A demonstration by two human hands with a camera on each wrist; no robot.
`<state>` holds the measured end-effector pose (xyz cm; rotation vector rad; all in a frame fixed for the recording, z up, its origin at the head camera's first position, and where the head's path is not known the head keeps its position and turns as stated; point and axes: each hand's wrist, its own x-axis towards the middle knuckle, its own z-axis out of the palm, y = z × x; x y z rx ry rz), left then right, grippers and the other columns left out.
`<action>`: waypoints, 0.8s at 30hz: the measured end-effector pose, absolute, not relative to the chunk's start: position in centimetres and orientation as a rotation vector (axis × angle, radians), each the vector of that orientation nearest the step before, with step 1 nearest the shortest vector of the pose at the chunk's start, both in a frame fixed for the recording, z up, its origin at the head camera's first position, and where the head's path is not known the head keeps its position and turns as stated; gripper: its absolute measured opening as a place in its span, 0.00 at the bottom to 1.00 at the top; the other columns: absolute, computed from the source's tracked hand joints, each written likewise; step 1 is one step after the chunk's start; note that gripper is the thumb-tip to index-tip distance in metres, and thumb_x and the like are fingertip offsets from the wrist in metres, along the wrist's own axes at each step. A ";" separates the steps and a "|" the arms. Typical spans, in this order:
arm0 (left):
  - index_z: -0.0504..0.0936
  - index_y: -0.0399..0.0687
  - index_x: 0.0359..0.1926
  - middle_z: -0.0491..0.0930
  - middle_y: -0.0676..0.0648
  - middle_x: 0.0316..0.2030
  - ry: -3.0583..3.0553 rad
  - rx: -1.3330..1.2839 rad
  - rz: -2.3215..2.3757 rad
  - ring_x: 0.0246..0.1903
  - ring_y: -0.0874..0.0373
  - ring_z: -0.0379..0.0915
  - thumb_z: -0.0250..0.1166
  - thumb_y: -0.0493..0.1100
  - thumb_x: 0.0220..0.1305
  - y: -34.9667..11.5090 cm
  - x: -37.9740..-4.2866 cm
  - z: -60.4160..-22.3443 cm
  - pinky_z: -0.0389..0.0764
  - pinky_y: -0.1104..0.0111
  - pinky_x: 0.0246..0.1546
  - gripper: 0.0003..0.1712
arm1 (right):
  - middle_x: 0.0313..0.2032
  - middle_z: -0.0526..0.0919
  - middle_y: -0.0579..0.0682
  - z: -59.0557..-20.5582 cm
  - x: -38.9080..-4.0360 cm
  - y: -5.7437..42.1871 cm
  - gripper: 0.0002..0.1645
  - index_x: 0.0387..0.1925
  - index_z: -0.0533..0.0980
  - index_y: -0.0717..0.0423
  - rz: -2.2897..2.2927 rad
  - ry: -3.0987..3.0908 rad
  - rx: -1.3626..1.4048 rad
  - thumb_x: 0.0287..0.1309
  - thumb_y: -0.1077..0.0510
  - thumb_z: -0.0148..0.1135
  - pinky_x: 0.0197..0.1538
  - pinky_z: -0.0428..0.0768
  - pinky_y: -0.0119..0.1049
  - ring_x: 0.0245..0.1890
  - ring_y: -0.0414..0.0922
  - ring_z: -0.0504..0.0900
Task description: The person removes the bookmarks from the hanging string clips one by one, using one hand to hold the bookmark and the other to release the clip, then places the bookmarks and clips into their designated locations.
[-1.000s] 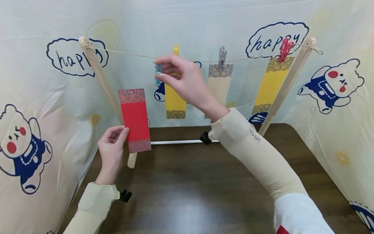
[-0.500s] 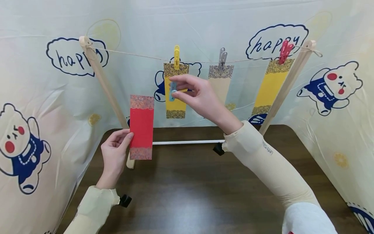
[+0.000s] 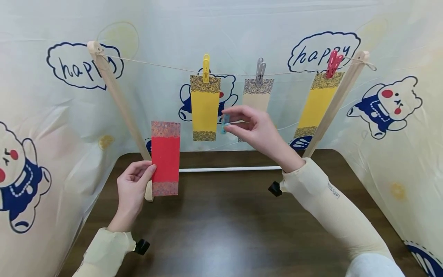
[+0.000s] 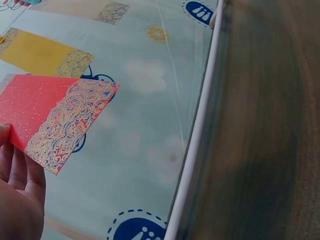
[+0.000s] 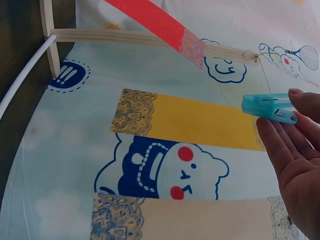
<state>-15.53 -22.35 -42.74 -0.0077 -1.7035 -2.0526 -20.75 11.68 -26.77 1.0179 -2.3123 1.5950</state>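
My left hand pinches a red paper card with patterned end bands by its lower left edge. The card stands upright in front of the left post. In the left wrist view the thumb lies over the red card. Between the thumb and fingers of my right hand is a light blue clothespin. The right wrist view shows this blue clothespin gripped at its handle end. The right hand is in front of a beige card, partly covering it, and right of a hanging yellow card.
A string runs between two wooden posts. A yellow clothespin, a grey clothespin and a red clothespin hold cards on it. A white bar runs low across the brown table.
My right hand has moved right and down from the string, carrying the blue clothespin. The left hand has lowered the red card slightly and turned it more upright.
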 end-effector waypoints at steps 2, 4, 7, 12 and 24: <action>0.84 0.26 0.47 0.88 0.49 0.35 -1.711 -0.018 -2.059 0.31 0.61 0.85 0.69 0.28 0.66 -22.5 -15.5 -42.8 0.86 0.74 0.38 0.10 | 0.55 0.85 0.54 -27.2 -20.5 12.2 0.23 0.61 0.79 0.60 1.601 -2.320 0.997 0.66 0.65 0.70 0.53 0.86 0.37 0.52 0.45 0.86; 0.84 0.27 0.47 0.88 0.49 0.35 -1.720 -0.024 -2.062 0.31 0.61 0.85 0.69 0.28 0.66 -22.5 -15.4 -42.9 0.86 0.74 0.39 0.10 | 0.55 0.85 0.54 -27.5 -20.3 12.8 0.23 0.61 0.79 0.60 1.613 -2.328 0.971 0.66 0.65 0.70 0.53 0.86 0.37 0.52 0.46 0.87; 0.83 0.26 0.47 0.88 0.49 0.34 -1.712 -0.016 -2.073 0.31 0.61 0.85 0.69 0.26 0.65 -22.5 -15.2 -43.1 0.86 0.74 0.38 0.10 | 0.54 0.85 0.52 -28.0 -20.1 13.6 0.23 0.61 0.80 0.59 1.614 -2.355 0.928 0.65 0.65 0.70 0.54 0.85 0.36 0.52 0.46 0.87; 0.84 0.27 0.48 0.88 0.49 0.36 -1.769 0.047 -2.015 0.31 0.61 0.84 0.69 0.27 0.65 -22.4 -14.5 -43.4 0.86 0.75 0.39 0.11 | 0.56 0.85 0.53 -29.2 -19.7 14.8 0.24 0.62 0.80 0.58 1.560 -2.427 0.900 0.64 0.64 0.71 0.55 0.85 0.34 0.50 0.44 0.86; 0.81 0.29 0.52 0.87 0.51 0.38 -1.883 0.081 -1.985 0.35 0.62 0.86 0.69 0.29 0.67 -22.6 -14.0 -44.3 0.85 0.75 0.41 0.14 | 0.54 0.84 0.57 -31.5 -19.5 16.8 0.25 0.62 0.78 0.62 1.530 -2.434 0.895 0.65 0.67 0.70 0.52 0.85 0.33 0.51 0.46 0.87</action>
